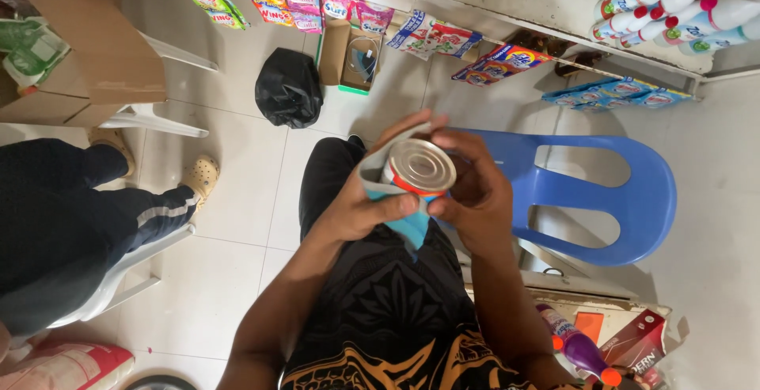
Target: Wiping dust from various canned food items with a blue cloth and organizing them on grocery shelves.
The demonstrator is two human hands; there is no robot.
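Note:
A tin can (418, 168) with a silver top and a red band is held up in front of me, above my lap. My right hand (475, 192) grips the can from the right side. My left hand (366, 200) presses a blue and grey cloth (410, 224) against the can's left side and underside, thumb across the cloth. The cloth hangs down between my hands. Most of the can's body is hidden by the fingers and the cloth.
A blue plastic chair (609, 192) stands to my right. Another person's dark-trousered legs (79, 208) are at left, by a white chair and cardboard boxes (87, 34). A black bag (289, 89) lies ahead. Shelves carry snack packets and white bottles (681, 6). A purple bottle (578, 346) lies in a box at lower right.

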